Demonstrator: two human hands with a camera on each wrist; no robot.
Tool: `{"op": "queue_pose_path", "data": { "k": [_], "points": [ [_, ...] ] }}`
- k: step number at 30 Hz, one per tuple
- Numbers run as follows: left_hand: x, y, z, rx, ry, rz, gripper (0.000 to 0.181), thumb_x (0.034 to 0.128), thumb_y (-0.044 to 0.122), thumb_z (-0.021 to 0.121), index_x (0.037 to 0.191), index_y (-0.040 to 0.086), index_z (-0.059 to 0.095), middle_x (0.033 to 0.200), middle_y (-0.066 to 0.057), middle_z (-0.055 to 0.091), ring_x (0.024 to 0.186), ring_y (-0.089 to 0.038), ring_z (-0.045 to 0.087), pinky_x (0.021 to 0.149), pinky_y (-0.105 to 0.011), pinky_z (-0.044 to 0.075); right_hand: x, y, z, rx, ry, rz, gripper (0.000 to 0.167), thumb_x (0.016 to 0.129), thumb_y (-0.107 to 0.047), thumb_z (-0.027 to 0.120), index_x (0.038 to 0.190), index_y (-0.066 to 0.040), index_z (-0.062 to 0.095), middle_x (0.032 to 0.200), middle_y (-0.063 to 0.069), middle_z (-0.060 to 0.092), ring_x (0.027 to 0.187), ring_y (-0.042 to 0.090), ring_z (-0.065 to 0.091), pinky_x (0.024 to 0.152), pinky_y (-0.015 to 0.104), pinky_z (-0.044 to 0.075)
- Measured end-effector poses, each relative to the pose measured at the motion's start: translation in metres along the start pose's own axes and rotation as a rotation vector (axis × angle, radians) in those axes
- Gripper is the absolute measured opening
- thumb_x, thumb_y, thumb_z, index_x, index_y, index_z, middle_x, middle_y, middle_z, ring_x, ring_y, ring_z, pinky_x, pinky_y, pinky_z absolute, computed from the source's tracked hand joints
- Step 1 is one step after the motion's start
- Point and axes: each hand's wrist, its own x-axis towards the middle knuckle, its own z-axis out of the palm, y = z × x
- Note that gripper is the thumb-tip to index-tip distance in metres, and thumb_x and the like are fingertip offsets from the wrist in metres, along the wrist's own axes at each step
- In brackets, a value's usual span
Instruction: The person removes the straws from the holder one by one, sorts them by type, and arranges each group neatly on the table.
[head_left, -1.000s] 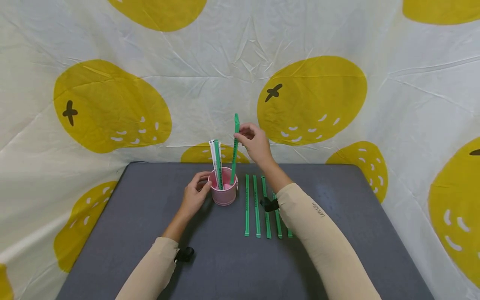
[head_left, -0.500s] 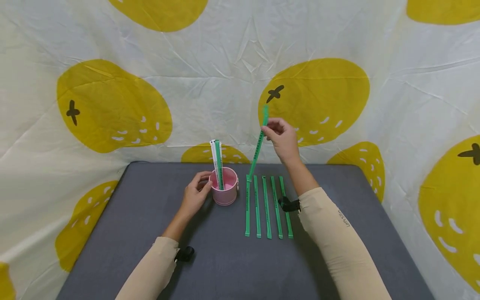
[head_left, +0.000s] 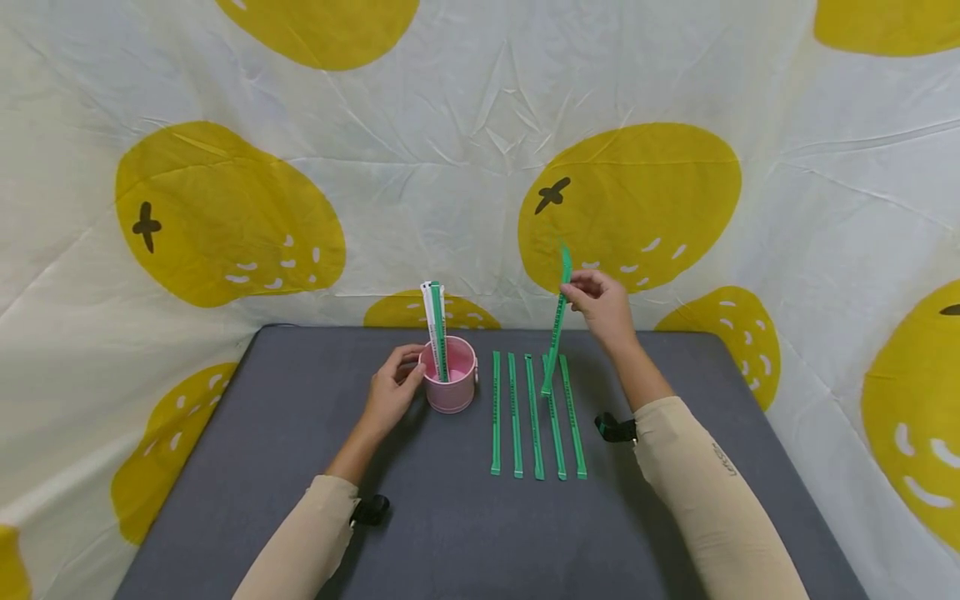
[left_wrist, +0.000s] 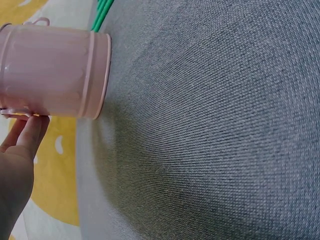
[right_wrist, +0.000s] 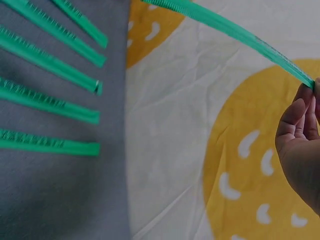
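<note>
Pinched near its top by the right hand [head_left: 603, 310], a green paper-wrapped stick [head_left: 557, 333] hangs nearly upright above the row of green sticks. In the right wrist view the right hand [right_wrist: 302, 135] holds the end of that stick [right_wrist: 240, 35]. The left hand [head_left: 392, 385] touches the left side of a pink bucket [head_left: 450, 393], fingers relaxed against it. White sticks [head_left: 430, 321] and a green one [head_left: 438, 321] lean inside the bucket. The left wrist view shows the left hand [left_wrist: 22, 155] fingertips at the side of the bucket [left_wrist: 50, 72].
Several green sticks lie side by side on the dark grey table [head_left: 465, 533], right of the bucket; the leftmost stick [head_left: 496, 417] is closest to it. A pale curtain [head_left: 420, 225] with yellow fruit prints stands behind the table.
The right hand has moved right from above the bucket, carrying the green stick out over the row, and has lowered slightly in the last half second. The left hand and bucket have stayed put.
</note>
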Motion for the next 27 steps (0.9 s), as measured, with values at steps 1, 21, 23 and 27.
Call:
{"op": "queue_pose_path", "data": {
  "k": [1,21,23,27],
  "points": [
    [0.0,0.0,0.0,0.002,-0.001,0.0,0.035,0.1012,0.005,0.063,0.135,-0.005,0.058,0.131,-0.032,0.063,0.116,-0.049,0.066,0.104,-0.06,0.049,0.001,0.008,-0.002,-0.019,0.0,0.007,0.038,0.099,-0.015,0.07,0.128,0.008,0.064,0.099,0.002,0.069,0.083,0.011,0.066,0.071,0.016,0.055],
    [0.003,0.0,-0.006,0.041,0.009,0.013,0.037,0.1015,0.009,0.065,0.135,-0.005,0.059,0.131,-0.029,0.065,0.114,-0.044,0.069,0.102,-0.056,0.052,-0.005,0.113,-0.034,-0.374,-0.121,0.069,0.039,0.101,-0.026,0.068,0.128,0.003,0.067,0.113,0.025,0.072,0.092,0.025,0.069,0.075,0.025,0.055],
    [0.003,0.0,-0.005,0.043,0.007,0.016,0.038,0.1017,0.01,0.065,0.135,-0.006,0.059,0.131,-0.03,0.064,0.114,-0.044,0.068,0.101,-0.055,0.053,-0.008,0.12,-0.037,-0.397,-0.128,0.085,0.04,0.101,-0.027,0.068,0.127,0.003,0.067,0.113,0.024,0.072,0.096,0.03,0.068,0.074,0.026,0.053],
    [0.002,-0.001,-0.003,0.033,-0.001,0.01,0.038,0.1018,0.01,0.065,0.135,-0.006,0.058,0.132,-0.033,0.063,0.115,-0.047,0.067,0.101,-0.057,0.052,-0.019,0.136,-0.041,-0.431,-0.149,0.141,0.038,0.101,-0.028,0.069,0.125,0.002,0.068,0.111,0.022,0.072,0.095,0.027,0.067,0.074,0.027,0.052]
  ]
}}
